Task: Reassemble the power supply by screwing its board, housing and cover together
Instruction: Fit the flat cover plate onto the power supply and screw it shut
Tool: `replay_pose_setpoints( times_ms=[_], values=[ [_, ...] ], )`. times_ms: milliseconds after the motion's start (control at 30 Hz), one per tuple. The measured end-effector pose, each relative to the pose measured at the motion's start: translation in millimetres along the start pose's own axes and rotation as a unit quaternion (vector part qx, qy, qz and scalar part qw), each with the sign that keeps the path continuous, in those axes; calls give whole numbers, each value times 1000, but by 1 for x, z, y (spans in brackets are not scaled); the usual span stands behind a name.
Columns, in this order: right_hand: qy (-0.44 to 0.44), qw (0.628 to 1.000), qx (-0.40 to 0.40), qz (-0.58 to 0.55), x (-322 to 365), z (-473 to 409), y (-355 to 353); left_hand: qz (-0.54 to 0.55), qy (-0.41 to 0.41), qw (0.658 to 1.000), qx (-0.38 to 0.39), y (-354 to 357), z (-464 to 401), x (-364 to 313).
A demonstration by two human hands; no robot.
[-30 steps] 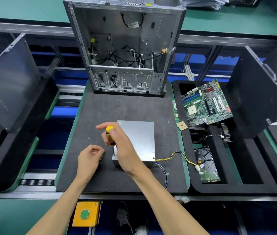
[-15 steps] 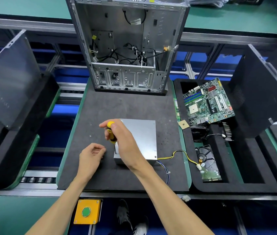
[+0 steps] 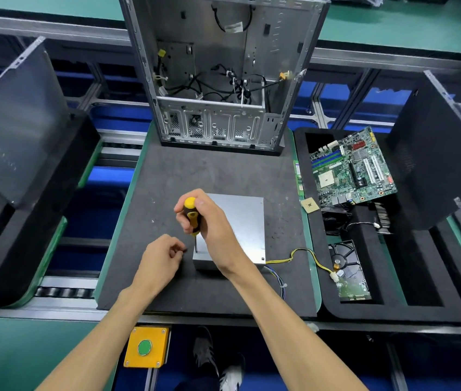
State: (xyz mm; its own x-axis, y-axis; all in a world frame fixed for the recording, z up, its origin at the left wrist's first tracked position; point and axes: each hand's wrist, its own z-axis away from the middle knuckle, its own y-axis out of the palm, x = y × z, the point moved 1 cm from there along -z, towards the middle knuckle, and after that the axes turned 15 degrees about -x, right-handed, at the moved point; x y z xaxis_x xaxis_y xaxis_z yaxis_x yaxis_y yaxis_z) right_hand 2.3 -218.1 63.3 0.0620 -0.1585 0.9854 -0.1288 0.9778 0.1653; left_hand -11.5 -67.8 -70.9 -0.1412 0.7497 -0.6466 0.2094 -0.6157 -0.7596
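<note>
The silver power supply [image 3: 242, 221] lies flat on the dark foam mat [image 3: 167, 179], its yellow and blue wires [image 3: 302, 255] trailing off to the right. My right hand [image 3: 212, 227] grips a yellow-and-black screwdriver [image 3: 191, 213] held upright, its tip down at the near left corner of the cover. Just left of that corner my left hand [image 3: 161, 261] hovers with fingers curled, pinching something small and dark at the fingertips, probably a screw.
An open computer case [image 3: 218, 71] stands at the back of the mat. A black foam tray [image 3: 393, 306] on the right holds a motherboard [image 3: 350, 170], a fan and a hard drive [image 3: 350, 275]. Dark side panels lean at both sides. A yellow button box [image 3: 146, 347] sits below.
The screwdriver has swung from tilted to upright and its tip has come down onto the near left corner of the power supply. My left hand has shifted slightly toward that corner.
</note>
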Motion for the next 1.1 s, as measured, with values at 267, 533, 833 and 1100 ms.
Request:
replay_pose_setpoints(
  times_ms=[267, 533, 833, 1100],
  values=[
    [15, 1000, -7, -22, -4, -3, 1, 140, -34, 986, -90, -64, -18, -64],
    [29, 999, -9, -24, -10, -7, 9, -4, 168, 983, -81, -141, -14, -153],
    [-65, 978, 0, 198, -30, -1, -24, -37, 178, 983, -39, -135, -11, -153],
    [-118, 926, 43, 355, -53, 7, -47, -95, 269, 955, 82, -143, -1, -161]
  ],
)
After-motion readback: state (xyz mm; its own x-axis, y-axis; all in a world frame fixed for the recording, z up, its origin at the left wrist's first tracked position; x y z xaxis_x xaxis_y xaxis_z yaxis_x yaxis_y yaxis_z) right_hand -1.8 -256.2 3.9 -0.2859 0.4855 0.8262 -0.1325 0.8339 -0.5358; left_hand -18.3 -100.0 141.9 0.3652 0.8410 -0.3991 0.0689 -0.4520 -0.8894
